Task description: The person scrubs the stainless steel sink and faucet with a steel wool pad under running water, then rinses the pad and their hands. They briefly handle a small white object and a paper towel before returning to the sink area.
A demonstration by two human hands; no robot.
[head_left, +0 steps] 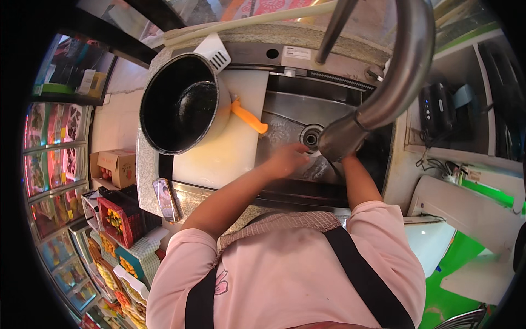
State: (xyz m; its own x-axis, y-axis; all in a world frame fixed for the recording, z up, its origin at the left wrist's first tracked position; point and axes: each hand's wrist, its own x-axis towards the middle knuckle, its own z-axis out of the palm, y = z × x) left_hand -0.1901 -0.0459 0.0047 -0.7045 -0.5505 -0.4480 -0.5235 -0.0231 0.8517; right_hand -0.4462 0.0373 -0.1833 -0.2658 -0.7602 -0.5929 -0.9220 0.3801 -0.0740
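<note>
My left hand [289, 158], blurred, is low in the stainless steel sink [283, 107], just left of the drain [311, 136]; whether it holds anything cannot be told. My right hand [352, 153] is mostly hidden behind the metal faucet head [341, 140], with only its edge showing. A whitish thing, too small to name, shows between the hands below the drain. Left of the sink lies a white cutting board [218, 164]. On it stands a deep dark-lined pot [181, 107], with an orange handle [250, 117] beside it and a white slotted spatula [213, 53] behind it.
The curved faucet neck [415, 61] arches over the sink's right side. A phone [165, 200] lies at the counter's front left edge. Fruit crates [117, 222] and a cardboard box [117, 166] stand at the left. A black device [437, 109] with cables is at the right.
</note>
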